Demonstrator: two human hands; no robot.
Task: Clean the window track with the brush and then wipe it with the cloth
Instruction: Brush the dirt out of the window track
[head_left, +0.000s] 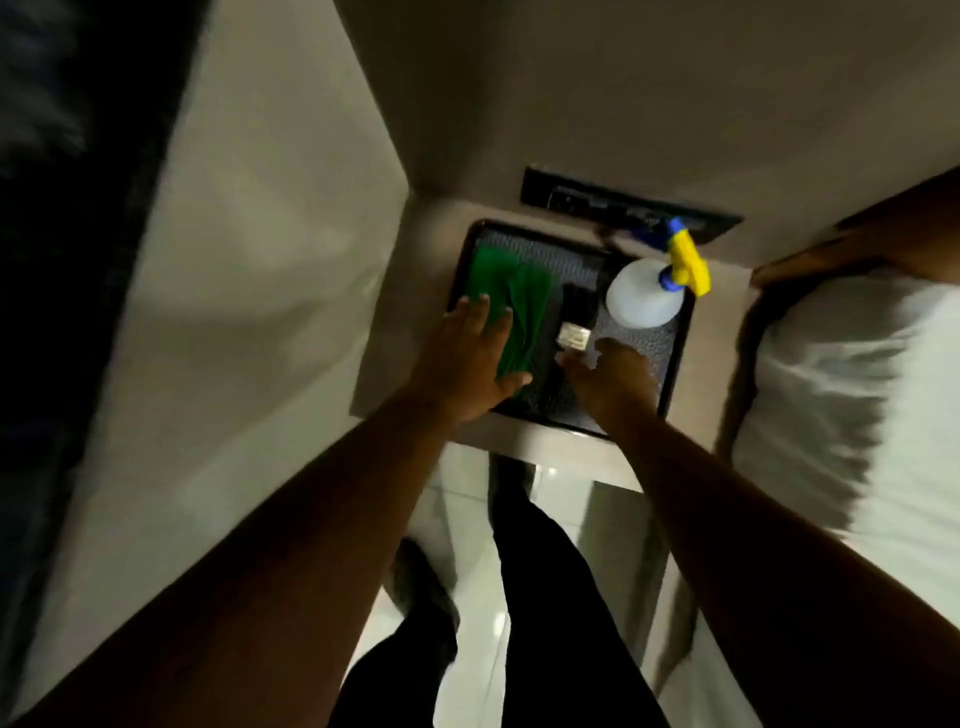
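Observation:
A dark tray (675, 358) rests on a small beige bedside surface. In its left half lies a folded green cloth (514, 296). My left hand (467, 358) is flat over the cloth's near left edge, fingers spread, holding nothing. A brush (571, 317) with dark bristles and a pale metal band lies in the tray's middle. My right hand (608, 379) hovers over the brush's handle end, which it hides; I cannot tell whether the fingers grip it. The frame is blurred.
A white spray bottle (641, 299) with a yellow and blue trigger stands at the tray's far right. A black switch panel (597, 200) sits on the wall behind. A bed with white bedding (841, 395) is to the right, a pale wall to the left, glossy floor below.

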